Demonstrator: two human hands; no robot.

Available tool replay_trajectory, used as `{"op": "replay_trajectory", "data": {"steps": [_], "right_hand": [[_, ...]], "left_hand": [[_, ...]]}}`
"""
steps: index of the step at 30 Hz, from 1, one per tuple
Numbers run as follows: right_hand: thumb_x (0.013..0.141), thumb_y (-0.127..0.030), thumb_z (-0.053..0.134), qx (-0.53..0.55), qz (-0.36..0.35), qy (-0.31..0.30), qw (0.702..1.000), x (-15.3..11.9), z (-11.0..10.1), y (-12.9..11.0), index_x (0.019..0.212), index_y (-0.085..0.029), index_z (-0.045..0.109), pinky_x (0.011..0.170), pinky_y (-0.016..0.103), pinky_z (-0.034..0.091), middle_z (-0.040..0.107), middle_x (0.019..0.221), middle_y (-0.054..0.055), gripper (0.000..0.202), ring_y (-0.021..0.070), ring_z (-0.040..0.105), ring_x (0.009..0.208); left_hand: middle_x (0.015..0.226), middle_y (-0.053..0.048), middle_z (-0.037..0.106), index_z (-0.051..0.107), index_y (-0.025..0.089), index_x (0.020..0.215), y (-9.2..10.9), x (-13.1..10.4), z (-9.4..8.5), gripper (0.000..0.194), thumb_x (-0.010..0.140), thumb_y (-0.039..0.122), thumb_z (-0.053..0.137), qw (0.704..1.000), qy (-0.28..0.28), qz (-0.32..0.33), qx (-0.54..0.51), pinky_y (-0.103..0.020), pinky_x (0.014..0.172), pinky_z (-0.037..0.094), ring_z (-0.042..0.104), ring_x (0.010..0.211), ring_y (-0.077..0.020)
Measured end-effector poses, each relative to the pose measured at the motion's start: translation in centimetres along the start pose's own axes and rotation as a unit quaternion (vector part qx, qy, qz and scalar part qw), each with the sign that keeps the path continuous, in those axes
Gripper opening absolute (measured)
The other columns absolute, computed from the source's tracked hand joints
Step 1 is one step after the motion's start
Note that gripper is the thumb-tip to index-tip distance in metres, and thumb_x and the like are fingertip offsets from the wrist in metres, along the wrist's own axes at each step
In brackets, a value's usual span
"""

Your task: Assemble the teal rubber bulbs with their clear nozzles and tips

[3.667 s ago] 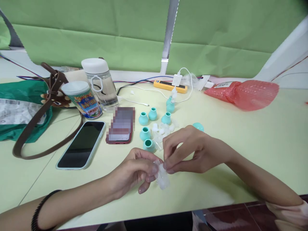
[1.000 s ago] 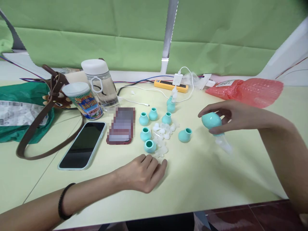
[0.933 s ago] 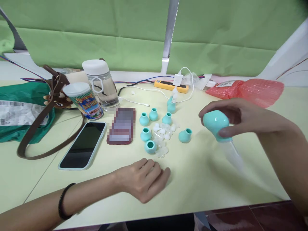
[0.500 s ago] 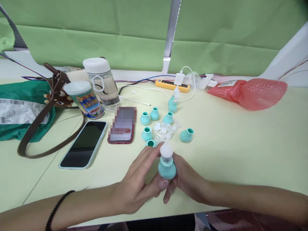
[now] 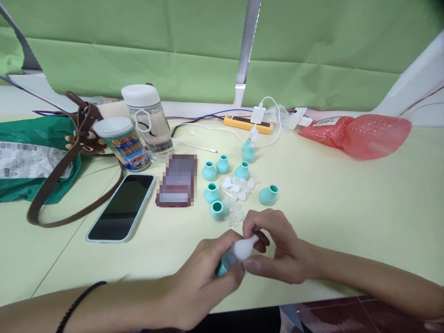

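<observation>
My left hand (image 5: 204, 273) is wrapped round a teal bulb syringe (image 5: 222, 267), which is tilted and partly hidden by the fingers. A clear collar and a rounded white tip (image 5: 243, 249) stick out of it, pointing to the right. The fingers of my right hand (image 5: 277, 249) are curled round the narrow end of that tip, with the thumb beneath. Just beyond the hands lie several loose white tips (image 5: 236, 187). Around them stand several open teal bulbs (image 5: 218, 210), and another bulb (image 5: 268, 195) leans on the right.
Left of the bulbs lie a red-cased phone (image 5: 176, 180) and a pale-cased phone (image 5: 121, 208). Behind are a snack cup (image 5: 123, 145), a water bottle (image 5: 149, 120), a brown strap (image 5: 69, 217) and a green bag (image 5: 41, 159). A yellow power strip (image 5: 239, 124) and red bubble wrap (image 5: 374, 136) lie at the back.
The bulb syringe has tipped from upright to leaning right and moved slightly down-left in my left hand. My right hand has shifted from the bulb's side to its white tip.
</observation>
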State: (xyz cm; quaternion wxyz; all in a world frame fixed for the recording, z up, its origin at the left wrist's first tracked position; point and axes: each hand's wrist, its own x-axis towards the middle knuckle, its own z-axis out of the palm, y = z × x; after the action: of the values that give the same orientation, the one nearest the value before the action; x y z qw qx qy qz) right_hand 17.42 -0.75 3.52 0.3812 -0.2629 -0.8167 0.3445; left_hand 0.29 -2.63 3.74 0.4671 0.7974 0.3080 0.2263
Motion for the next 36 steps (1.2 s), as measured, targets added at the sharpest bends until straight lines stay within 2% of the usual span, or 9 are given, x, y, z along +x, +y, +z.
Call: {"op": "replay_trajectory", "data": {"steps": [6, 13, 17, 19, 24, 28, 31, 34, 36], "right_hand": [[0.082, -0.019, 0.035, 0.018, 0.028, -0.065, 0.997, -0.1, 0.9, 0.3, 0.050, -0.015, 0.026, 0.043, 0.020, 0.021, 0.024, 0.045, -0.005, 0.033, 0.0043, 0.021, 0.042], [0.085, -0.039, 0.030, 0.220, 0.265, -0.046, 0.938, 0.2, 0.8, 0.8, 0.044, -0.013, 0.042, 0.037, 0.019, 0.023, 0.037, 0.038, -0.003, 0.050, 0.0047, 0.029, 0.037], [0.081, -0.038, 0.041, -0.011, 0.143, 0.102, 0.984, 1.9, -2.6, 0.6, 0.043, -0.015, 0.037, 0.041, 0.020, 0.024, 0.030, 0.041, -0.004, 0.044, 0.0049, 0.025, 0.040], [0.079, -0.034, 0.044, -0.186, 0.098, 0.158, 0.965, 2.9, -4.6, 1.1, 0.044, -0.016, 0.033, 0.043, 0.021, 0.023, 0.026, 0.042, -0.005, 0.041, 0.0056, 0.024, 0.041], [0.076, -0.038, 0.048, -0.390, 0.171, 0.051, 0.903, 4.1, -6.4, 4.3, 0.053, -0.016, 0.043, 0.047, 0.021, 0.026, 0.045, 0.049, -0.002, 0.032, 0.0082, 0.037, 0.046], [0.076, -0.041, 0.048, -0.415, 0.134, 0.047, 0.898, 3.9, -5.6, 5.4, 0.059, -0.016, 0.054, 0.057, 0.025, 0.035, 0.056, 0.059, 0.002, 0.031, 0.0126, 0.049, 0.057], [0.076, -0.035, 0.050, -0.333, 0.057, 0.095, 0.936, 3.4, -4.9, 3.6, 0.063, -0.016, 0.056, 0.060, 0.025, 0.038, 0.058, 0.060, 0.002, 0.025, 0.0122, 0.050, 0.059], [0.076, -0.032, 0.052, -0.157, 0.036, -0.031, 0.987, 2.8, -4.2, 0.7, 0.074, -0.015, 0.058, 0.059, 0.021, 0.040, 0.060, 0.068, 0.001, 0.018, 0.0095, 0.052, 0.061], [0.072, -0.034, 0.057, -0.111, 0.038, -0.117, 0.986, 2.5, -3.7, -0.8, 0.083, -0.016, 0.057, 0.062, 0.021, 0.040, 0.059, 0.070, 0.000, 0.021, 0.0089, 0.052, 0.062]], "left_hand": [[0.061, 0.003, 0.047, 0.040, 0.017, 0.095, 0.1, 0.1, 0.0, 0.016, 0.083, 0.022, 0.031, 0.990, -0.064, -0.002, 0.125, -0.019, 0.050, 0.038, 0.043, 0.053, -0.0109], [0.074, -0.004, 0.058, 0.045, 0.014, 0.093, -0.4, 0.3, -0.3, 0.016, 0.080, 0.020, 0.037, 0.980, -0.065, 0.076, 0.173, -0.023, 0.058, 0.042, 0.052, 0.062, -0.0142], [0.083, -0.005, 0.060, 0.050, 0.014, 0.098, -0.3, 0.5, -0.4, 0.019, 0.082, 0.021, 0.044, 0.992, -0.036, 0.066, 0.102, -0.023, 0.068, 0.043, 0.054, 0.073, -0.0143], [0.083, -0.008, 0.058, 0.056, 0.011, 0.095, -0.3, 0.6, -0.3, 0.020, 0.078, 0.021, 0.051, 0.994, -0.012, 0.082, 0.077, -0.025, 0.070, 0.043, 0.053, 0.077, -0.0158], [0.075, -0.007, 0.050, 0.063, 0.008, 0.089, -0.7, 0.7, 0.3, 0.022, 0.070, 0.019, 0.062, 0.994, 0.059, 0.092, 0.029, -0.026, 0.062, 0.044, 0.050, 0.067, -0.0138], [0.062, -0.003, 0.051, 0.062, 0.007, 0.080, -0.9, 0.8, 0.4, 0.021, 0.064, 0.019, 0.067, 0.987, 0.139, 0.075, -0.002, -0.025, 0.051, 0.043, 0.047, 0.054, -0.0117], [0.065, -0.003, 0.055, 0.059, 0.011, 0.083, -0.7, 0.7, 0.2, 0.020, 0.064, 0.013, 0.065, 0.975, 0.200, 0.074, -0.058, -0.025, 0.053, 0.046, 0.052, 0.057, -0.0127], [0.080, -0.005, 0.060, 0.056, 0.016, 0.089, -0.3, 0.5, 0.0, 0.025, 0.067, 0.004, 0.060, 0.960, 0.238, 0.102, -0.110, -0.027, 0.066, 0.050, 0.057, 0.075, -0.0157], [0.088, -0.005, 0.061, 0.055, 0.018, 0.094, -0.1, 0.3, 0.0, 0.031, 0.068, 0.000, 0.056, 0.951, 0.253, 0.123, -0.128, -0.029, 0.076, 0.049, 0.057, 0.084, -0.0166]]}}
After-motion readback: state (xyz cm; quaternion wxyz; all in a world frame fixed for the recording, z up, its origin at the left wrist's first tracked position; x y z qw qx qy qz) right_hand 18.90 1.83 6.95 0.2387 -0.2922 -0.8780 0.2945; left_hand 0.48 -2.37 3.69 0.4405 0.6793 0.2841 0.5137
